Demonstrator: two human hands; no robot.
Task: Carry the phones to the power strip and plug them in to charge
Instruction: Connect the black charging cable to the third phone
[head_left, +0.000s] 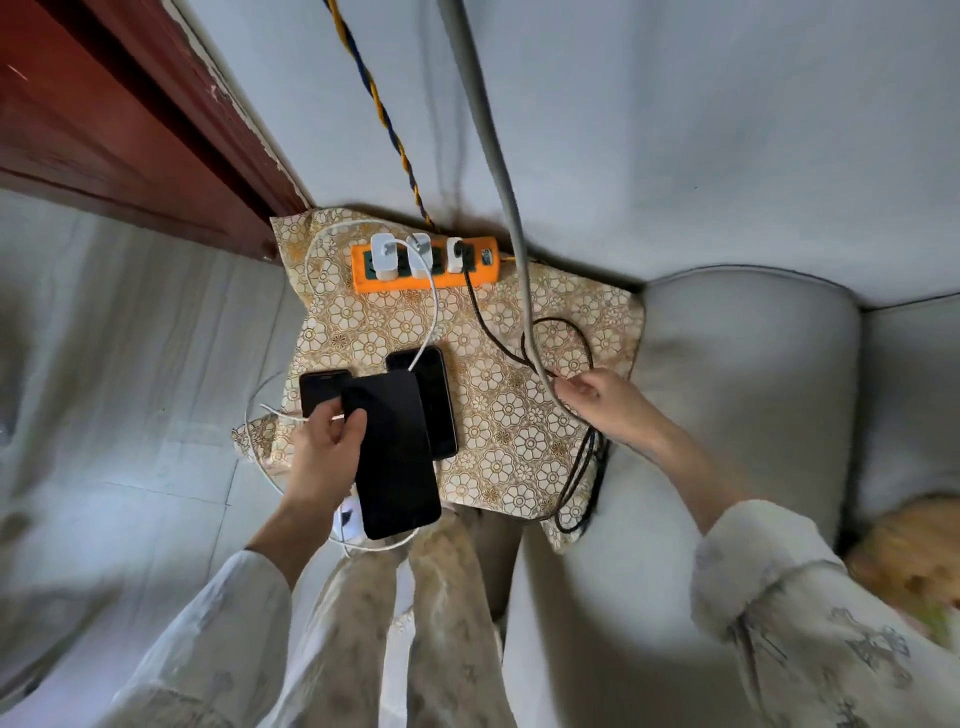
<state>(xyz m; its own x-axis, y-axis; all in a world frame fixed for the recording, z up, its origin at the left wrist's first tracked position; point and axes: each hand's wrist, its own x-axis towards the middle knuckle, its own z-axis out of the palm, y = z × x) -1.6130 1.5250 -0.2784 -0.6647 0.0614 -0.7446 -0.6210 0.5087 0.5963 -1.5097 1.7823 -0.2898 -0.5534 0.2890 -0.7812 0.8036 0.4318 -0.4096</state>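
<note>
Head view, only one here. Orange power strip (425, 262) at the far edge of the small table (524, 415), against the wall, on a flower-patterned cloth (498, 374). Three white chargers (385, 254) plugged into it side by side, so the current is already there and only the phone ends of the cables are left to connect.

Three phones near the front-left corner of the table, screens dark. Middle phone (435, 400) lying flat on the cloth, with a white cable (432, 306) running from the strip to its top edge; seems plugged in already, though the connector itself too small to confirm. Small phone (323, 389) at the left edge, partly under the others. Large phone (396, 452) on top, overhanging the front edge of the table, gripped by the left hand (326, 447) with thumb and fingers (353, 423) curled round its left side. Probably held like this to keep it steady and its port reachable. A second white cable looping beside and under this hand; whether pinched by the same fingers, cannot tell.

Right hand (605, 405) near the right edge of the table, fingers closed on the black cable (483, 317) that comes from the rightmost charger. Most likely gathering it to find the free plug, because the rest hangs in loops over the edge beside the grey sofa (727, 389). Grey pipe (511, 208) coming down the wall and crossing just beside this hand.

Judged stage: phones carried, plugging in partly done.
</note>
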